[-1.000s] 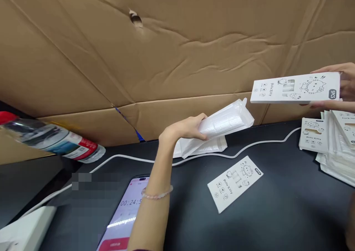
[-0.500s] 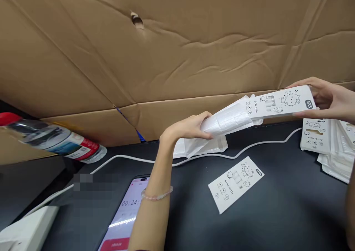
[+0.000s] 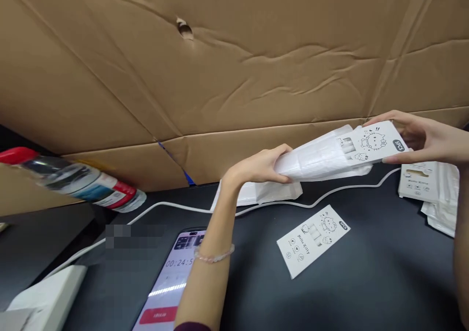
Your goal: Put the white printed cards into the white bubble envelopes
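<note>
My left hand (image 3: pixel 262 167) grips the closed end of a white plastic mailing bag (image 3: pixel 317 157), thumb and fingers on either side. From the bag's right-hand mouth sticks out a white Hello Kitty box (image 3: pixel 379 143) marked 5PCS, about half inside. My right hand (image 3: pixel 427 135) pinches the box's outer end. Both are held above the table, tilted up to the right. A second Hello Kitty box (image 3: pixel 313 241) lies face up on the table below. Behind my left wrist, another white bag (image 3: pixel 269 193) lies flat.
A phone (image 3: pixel 166 282) showing a running timer lies beside my left forearm. At the left are a water bottle (image 3: pixel 106 189) and a white device (image 3: pixel 51 297). A white cable (image 3: pixel 330 192) crosses the black table. More boxes (image 3: pixel 417 184) and bags (image 3: pixel 441 214) are stacked right; cardboard (image 3: pixel 256 77) stands behind.
The box has slid left, deeper into the mailing bag, covering its lower lettering. My right hand has moved left with it, and my left hand has shifted slightly right.
</note>
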A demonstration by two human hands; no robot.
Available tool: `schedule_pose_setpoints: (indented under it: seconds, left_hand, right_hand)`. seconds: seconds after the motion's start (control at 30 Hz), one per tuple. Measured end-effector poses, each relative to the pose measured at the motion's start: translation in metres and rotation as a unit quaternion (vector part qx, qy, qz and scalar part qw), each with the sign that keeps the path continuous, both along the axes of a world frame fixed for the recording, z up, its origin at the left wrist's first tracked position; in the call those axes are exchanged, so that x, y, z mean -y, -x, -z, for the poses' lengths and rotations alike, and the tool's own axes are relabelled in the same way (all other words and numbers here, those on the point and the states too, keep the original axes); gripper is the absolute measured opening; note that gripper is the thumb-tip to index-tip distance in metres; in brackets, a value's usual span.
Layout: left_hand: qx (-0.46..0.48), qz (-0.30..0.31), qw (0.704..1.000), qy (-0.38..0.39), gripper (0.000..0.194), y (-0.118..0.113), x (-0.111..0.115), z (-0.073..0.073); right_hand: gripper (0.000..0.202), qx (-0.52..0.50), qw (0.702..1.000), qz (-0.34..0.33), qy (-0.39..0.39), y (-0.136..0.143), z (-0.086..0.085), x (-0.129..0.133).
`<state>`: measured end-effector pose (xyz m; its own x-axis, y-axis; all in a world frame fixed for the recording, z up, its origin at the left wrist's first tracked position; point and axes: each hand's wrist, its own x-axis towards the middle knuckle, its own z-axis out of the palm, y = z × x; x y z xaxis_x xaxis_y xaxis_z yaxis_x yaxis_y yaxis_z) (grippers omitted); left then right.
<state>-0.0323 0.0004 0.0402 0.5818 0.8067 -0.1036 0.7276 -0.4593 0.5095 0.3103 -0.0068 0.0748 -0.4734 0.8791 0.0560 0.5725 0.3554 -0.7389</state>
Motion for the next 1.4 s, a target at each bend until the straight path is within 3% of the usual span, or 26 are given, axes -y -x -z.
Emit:
schedule_pose_setpoints:
  seconds: [0.13,0.33,0.43,0.6,0.67,0.77,0.87,1.03,1.23,1.4]
  left_hand:
    - [0.009,0.002,1.000,-0.003,0.060,-0.007,0.004,-0.001]
    - [0.079,-0.023,0.997,-0.004,0.070,-0.002,0.003,0.000]
    - [0.169,-0.040,0.985,0.014,0.054,-0.004,-0.001,0.004]
    - [0.270,-0.032,0.962,0.034,0.045,-0.010,-0.008,0.014]
    - [0.296,-0.065,0.953,0.030,0.041,-0.011,-0.009,0.016]
    - [0.332,-0.129,0.934,0.044,0.038,-0.012,-0.008,0.014]
    - [0.360,-0.151,0.918,0.072,0.037,-0.015,-0.007,0.012]
    - [0.406,-0.188,0.891,0.083,0.036,-0.025,-0.004,0.011]
    - [0.429,-0.204,0.878,0.057,0.035,-0.032,-0.001,0.014]
    - [0.458,-0.179,0.870,0.043,0.038,-0.041,-0.004,0.018]
  right_hand:
    - [0.070,0.004,1.000,-0.031,0.001,0.015,0.007,-0.006]
    - [0.078,-0.048,0.998,0.022,0.019,0.028,0.015,-0.011]
    - [0.076,-0.075,0.997,0.014,0.029,0.036,0.017,-0.010]
    - [0.081,-0.098,0.993,-0.045,0.036,0.057,0.025,-0.009]
    - [0.083,-0.131,0.990,-0.035,0.030,0.065,0.029,-0.012]
    - [0.069,-0.187,0.982,0.001,-0.019,0.073,0.035,-0.017]
    - [0.051,-0.218,0.974,0.015,-0.062,0.080,0.037,-0.019]
    - [0.042,-0.245,0.965,0.004,-0.092,0.088,0.038,-0.017]
    - [0.039,-0.206,0.972,-0.011,-0.109,0.094,0.043,-0.019]
    - [0.030,-0.129,0.980,-0.016,-0.153,0.097,0.044,-0.018]
